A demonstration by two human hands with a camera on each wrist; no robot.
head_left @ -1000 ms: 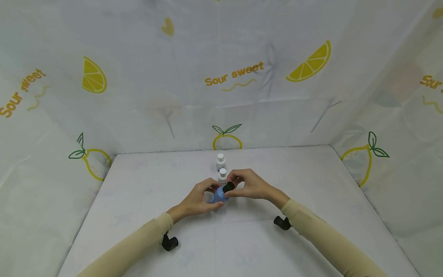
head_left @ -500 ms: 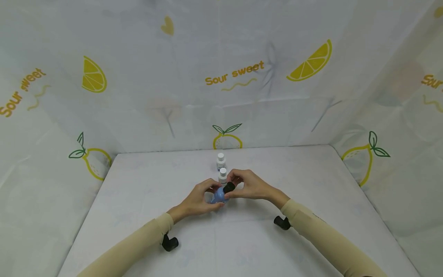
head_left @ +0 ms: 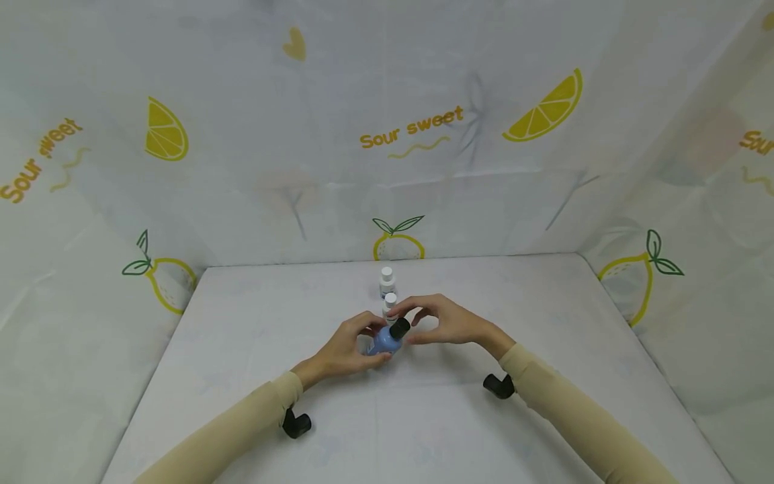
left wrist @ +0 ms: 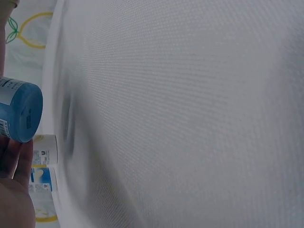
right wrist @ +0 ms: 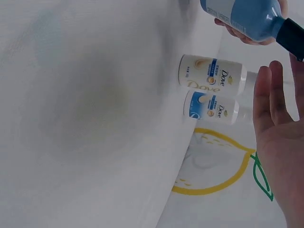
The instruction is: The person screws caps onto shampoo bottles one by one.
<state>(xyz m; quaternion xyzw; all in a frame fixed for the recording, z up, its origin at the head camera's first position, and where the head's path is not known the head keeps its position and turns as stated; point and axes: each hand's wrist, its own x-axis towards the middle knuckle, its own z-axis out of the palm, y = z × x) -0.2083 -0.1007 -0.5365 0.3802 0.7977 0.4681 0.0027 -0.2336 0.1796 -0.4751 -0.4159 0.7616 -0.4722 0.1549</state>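
Note:
A blue bottle [head_left: 384, 341] with a black cap [head_left: 400, 328] tilts to the right above the table, gripped round its body by my left hand [head_left: 347, 346]. The left wrist view catches the base of the blue bottle [left wrist: 27, 111] and some fingers beneath it. My right hand [head_left: 450, 323] is beside the cap, fingers and thumb spread apart. In the right wrist view the right hand's fingers [right wrist: 270, 97] are extended near the black cap [right wrist: 290, 39]; whether one touches it I cannot tell. Behind the hands stand two white Dove bottles, the nearer one [right wrist: 213, 73] partly covered in the head view.
The farther white bottle [head_left: 387, 282] is near the back of the white table [head_left: 272, 302]. A white curtain [head_left: 338, 215] with lemon prints hangs behind and at both sides. Black wrist cameras [head_left: 296, 425] jut from both sleeves.
My right hand has let go of the bottle's black cap, opened its fingers and shifted slightly right. The left hand and blue bottle have stayed in place.

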